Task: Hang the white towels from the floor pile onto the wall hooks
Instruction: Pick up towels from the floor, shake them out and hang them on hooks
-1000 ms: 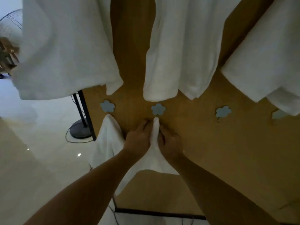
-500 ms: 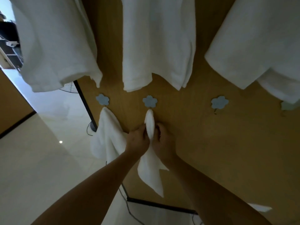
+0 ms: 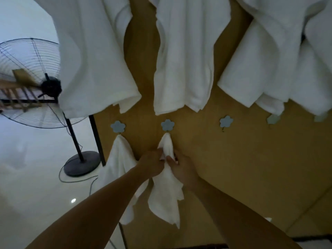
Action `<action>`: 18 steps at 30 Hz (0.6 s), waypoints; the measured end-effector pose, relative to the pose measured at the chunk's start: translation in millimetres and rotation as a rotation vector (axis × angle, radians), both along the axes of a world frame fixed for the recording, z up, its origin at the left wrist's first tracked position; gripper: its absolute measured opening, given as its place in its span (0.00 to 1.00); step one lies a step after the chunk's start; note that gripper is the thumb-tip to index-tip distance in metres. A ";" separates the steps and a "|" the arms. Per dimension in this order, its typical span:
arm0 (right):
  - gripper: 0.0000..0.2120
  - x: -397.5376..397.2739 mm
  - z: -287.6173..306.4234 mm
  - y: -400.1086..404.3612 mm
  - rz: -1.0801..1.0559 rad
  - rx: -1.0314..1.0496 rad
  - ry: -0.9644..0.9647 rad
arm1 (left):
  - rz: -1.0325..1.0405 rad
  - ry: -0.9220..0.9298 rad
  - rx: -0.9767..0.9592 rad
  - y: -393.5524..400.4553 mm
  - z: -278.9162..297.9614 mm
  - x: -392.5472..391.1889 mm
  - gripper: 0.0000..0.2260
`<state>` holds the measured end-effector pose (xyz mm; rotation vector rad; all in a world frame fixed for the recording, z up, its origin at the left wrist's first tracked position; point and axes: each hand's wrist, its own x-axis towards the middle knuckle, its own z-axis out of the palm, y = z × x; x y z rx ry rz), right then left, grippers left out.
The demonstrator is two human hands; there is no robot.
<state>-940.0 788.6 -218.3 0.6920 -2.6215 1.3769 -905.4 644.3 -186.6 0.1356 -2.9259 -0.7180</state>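
Softly limp and light, the small white towel [image 3: 166, 186] drooped from its flower hook [image 3: 167, 125] while the left hand [image 3: 152, 163] and right hand [image 3: 181, 168] pinched its gathered top with curled fingers, seemingly the best hold.

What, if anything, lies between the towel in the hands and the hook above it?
Nothing visible does. The towel, gripped by the left hand and right hand, already has its top at the hook.

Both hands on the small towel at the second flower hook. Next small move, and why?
Probably let go with both hands. The small towel already peaks right under the second flower hook and drapes down, so it looks hooked. The left hand and right hand only pinch it below. The third flower hook is bare.
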 end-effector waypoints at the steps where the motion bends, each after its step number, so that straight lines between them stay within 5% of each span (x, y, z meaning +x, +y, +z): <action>1: 0.16 7.0 2.7 0.4 -0.041 0.037 0.013 | -0.029 0.006 -0.016 -5.5 2.5 4.8 0.19; 9: 0.26 86.5 28.8 13.8 -0.307 0.274 0.122 | -0.322 0.199 -0.131 -21.9 26.7 38.6 0.21; 18: 0.29 205.2 50.0 110.8 -0.658 0.444 0.092 | -0.660 0.308 -0.114 85.1 46.9 100.5 0.22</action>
